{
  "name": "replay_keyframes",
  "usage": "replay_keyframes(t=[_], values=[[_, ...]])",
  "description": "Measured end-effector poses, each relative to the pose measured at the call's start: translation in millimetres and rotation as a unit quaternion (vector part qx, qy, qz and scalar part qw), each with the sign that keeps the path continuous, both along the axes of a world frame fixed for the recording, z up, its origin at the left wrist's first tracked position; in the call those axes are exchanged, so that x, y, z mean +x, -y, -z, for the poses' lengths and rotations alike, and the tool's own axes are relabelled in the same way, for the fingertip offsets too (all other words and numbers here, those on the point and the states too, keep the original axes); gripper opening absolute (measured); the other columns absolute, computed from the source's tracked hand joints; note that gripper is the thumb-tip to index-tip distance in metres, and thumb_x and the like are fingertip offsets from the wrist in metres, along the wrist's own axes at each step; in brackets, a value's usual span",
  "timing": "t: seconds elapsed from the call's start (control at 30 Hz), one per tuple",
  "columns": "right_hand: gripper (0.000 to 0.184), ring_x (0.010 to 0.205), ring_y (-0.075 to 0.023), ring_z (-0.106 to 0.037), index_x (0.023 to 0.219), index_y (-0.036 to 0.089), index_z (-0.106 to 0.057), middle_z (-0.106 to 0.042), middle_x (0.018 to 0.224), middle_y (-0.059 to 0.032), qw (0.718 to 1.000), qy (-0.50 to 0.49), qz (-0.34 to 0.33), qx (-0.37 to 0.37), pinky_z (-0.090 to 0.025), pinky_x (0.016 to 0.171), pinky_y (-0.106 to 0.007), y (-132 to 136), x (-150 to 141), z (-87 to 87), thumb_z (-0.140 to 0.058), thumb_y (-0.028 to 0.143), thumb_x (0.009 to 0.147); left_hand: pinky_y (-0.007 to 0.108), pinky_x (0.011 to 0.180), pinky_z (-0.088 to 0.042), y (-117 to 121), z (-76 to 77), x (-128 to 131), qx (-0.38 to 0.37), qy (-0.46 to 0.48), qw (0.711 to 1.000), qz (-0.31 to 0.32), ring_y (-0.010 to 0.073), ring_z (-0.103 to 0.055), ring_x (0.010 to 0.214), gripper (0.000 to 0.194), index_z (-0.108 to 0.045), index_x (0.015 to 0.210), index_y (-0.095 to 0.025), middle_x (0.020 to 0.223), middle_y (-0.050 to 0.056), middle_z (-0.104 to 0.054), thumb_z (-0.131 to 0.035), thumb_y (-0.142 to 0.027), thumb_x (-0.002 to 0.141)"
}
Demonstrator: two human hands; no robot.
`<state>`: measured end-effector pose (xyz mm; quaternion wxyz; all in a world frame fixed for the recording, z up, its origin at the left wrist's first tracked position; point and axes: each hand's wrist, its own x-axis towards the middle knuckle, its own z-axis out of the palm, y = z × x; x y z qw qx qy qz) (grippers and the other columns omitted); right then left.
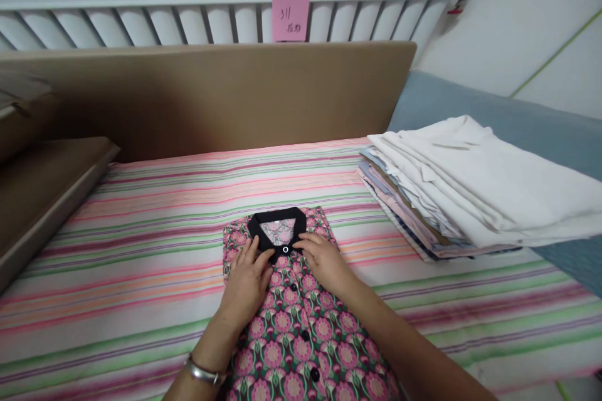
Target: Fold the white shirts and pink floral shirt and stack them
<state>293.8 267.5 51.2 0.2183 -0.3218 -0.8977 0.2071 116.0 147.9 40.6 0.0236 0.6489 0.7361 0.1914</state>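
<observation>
A pink and green floral shirt (pixel 282 338) with black buttons lies folded, front side up, its black collar (pixel 277 217) pointing away from me. My left hand (pixel 248 276) rests on the left side of the collar, fingers spread over the cloth. On the other side, my right hand (pixel 324 261) touches the right collar point with its fingers stretched out. Between the two hands a pale ring-shaped button (pixel 285 249) shows at the neck. The shirt's lower end runs out of view at the bottom.
A striped sheet (pixel 179 200) covers the surface. Folded garments (pixel 480 182) are stacked at the right, white ones on top. Brown boards (pixel 42 182) lie at the left, and another brown board (pixel 244 94) stands against the white radiator (pixel 160 25). A pink note (pixel 290 12) hangs there.
</observation>
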Motion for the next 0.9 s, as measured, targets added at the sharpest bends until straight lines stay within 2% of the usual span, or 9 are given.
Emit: replay_keyframes(t=[0.13, 0.3, 0.47, 0.6, 0.7, 0.77, 0.9], values=[[0.035, 0.106, -0.0187, -0.054, 0.105, 0.021, -0.068, -0.06, 0.116, -0.0089, 1.0, 0.001, -0.004, 0.008, -0.044, 0.093, -0.036, -0.6, 0.3, 1.7, -0.042, 0.008, 0.083, 0.05, 0.101, -0.036, 0.8, 0.5, 2.9, 0.0, -0.029, 1.0, 0.0, 0.0288, -0.031, 0.132, 0.038, -0.053, 0.123, -0.028, 0.144, 0.012, -0.034, -0.043, -0.027, 0.087], [0.036, 0.106, -0.0191, -0.055, 0.105, 0.021, -0.068, -0.059, 0.118, -0.0098, 1.0, 0.014, -0.006, 0.009, -0.045, 0.093, -0.036, -0.4, 0.2, 0.4, -0.042, 0.008, 0.083, 0.051, 0.101, -0.035, 1.3, 0.9, 5.0, -0.009, -0.053, 0.999, -0.003, 0.0302, -0.029, 0.133, 0.045, -0.043, 0.132, -0.03, 0.146, 0.012, -0.031, -0.042, -0.03, 0.088], [0.037, 0.107, -0.0195, -0.055, 0.105, 0.022, -0.068, -0.059, 0.119, -0.0098, 1.0, 0.022, -0.007, 0.011, -0.045, 0.093, -0.038, 0.4, 0.0, -0.3, -0.042, 0.008, 0.083, 0.052, 0.102, -0.034, 1.8, -2.0, 4.6, -0.009, -0.039, 0.999, -0.001, 0.0297, -0.028, 0.134, 0.043, -0.046, 0.13, -0.032, 0.147, 0.01, -0.031, -0.044, -0.03, 0.087], [0.033, 0.106, -0.0189, -0.056, 0.103, 0.022, -0.069, -0.061, 0.116, -0.0085, 1.0, -0.002, 0.008, 0.018, -0.045, 0.093, -0.037, 1.0, 0.4, -5.4, -0.042, 0.013, 0.085, 0.055, 0.103, -0.031, 5.1, -8.5, 13.9, -0.002, -0.036, 0.999, 0.004, 0.0309, -0.019, 0.137, 0.046, -0.041, 0.133, -0.033, 0.149, 0.009, -0.026, -0.044, -0.036, 0.087], [0.033, 0.118, -0.0203, -0.048, 0.113, 0.02, -0.063, -0.057, 0.124, -0.0084, 0.997, -0.01, 0.046, 0.058, -0.036, 0.102, -0.041, 0.3, 1.3, -11.3, -0.041, 0.02, 0.089, 0.057, 0.104, -0.027, 6.7, -8.9, 21.5, 0.004, -0.049, 0.999, -0.018, 0.0317, -0.017, 0.137, 0.055, -0.033, 0.138, -0.031, 0.149, 0.011, -0.026, -0.042, -0.046, 0.086], [0.037, 0.128, -0.0231, -0.038, 0.123, 0.017, -0.056, -0.05, 0.133, -0.0098, 0.995, 0.029, 0.069, 0.072, -0.028, 0.107, -0.045, -0.3, 1.9, -12.8, -0.043, 0.027, 0.089, 0.056, 0.105, -0.026, 6.1, -5.5, 21.3, 0.007, -0.061, 0.997, -0.053, 0.0325, -0.019, 0.137, 0.059, -0.033, 0.138, -0.025, 0.147, 0.014, -0.029, -0.041, -0.05, 0.085], [0.048, 0.134, -0.0254, -0.026, 0.131, 0.016, -0.047, -0.039, 0.141, -0.0103, 0.986, 0.115, 0.112, 0.046, -0.022, 0.108, -0.049, -1.0, 3.1, -7.3, -0.042, 0.039, 0.09, 0.055, 0.104, -0.028, 3.1, 4.3, 9.3, 0.001, -0.084, 0.989, -0.121, 0.0344, -0.021, 0.136, 0.062, -0.039, 0.135, -0.016, 0.144, 0.02, -0.031, -0.037, -0.053, 0.085]])
